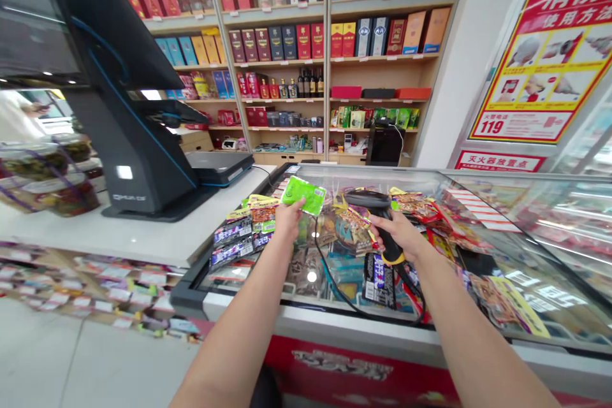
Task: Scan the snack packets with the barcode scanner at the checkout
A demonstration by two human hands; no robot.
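Between the fingers of my left hand [289,218] is a green snack packet [305,194], held above the glass top of a chest freezer [306,296]. My right hand [399,233] grips the handle of a black and yellow barcode scanner [370,199], its head pointing left toward the packet. The scanner's black cable [335,287] loops over the glass. Below my left hand lie several dark snack packets [233,242]. A black packet [380,280] rests beneath the scanner handle. Red snack packets [430,213] are heaped beyond and right of my right hand.
To the left, a white counter [143,239] carries a black checkout terminal [138,115] and lidded jars [62,194]. Shelves [280,16] of boxed goods line the back wall. A red fire-safety poster [540,57] hangs at the right. More packets [511,306] lie on the freezer's right side.
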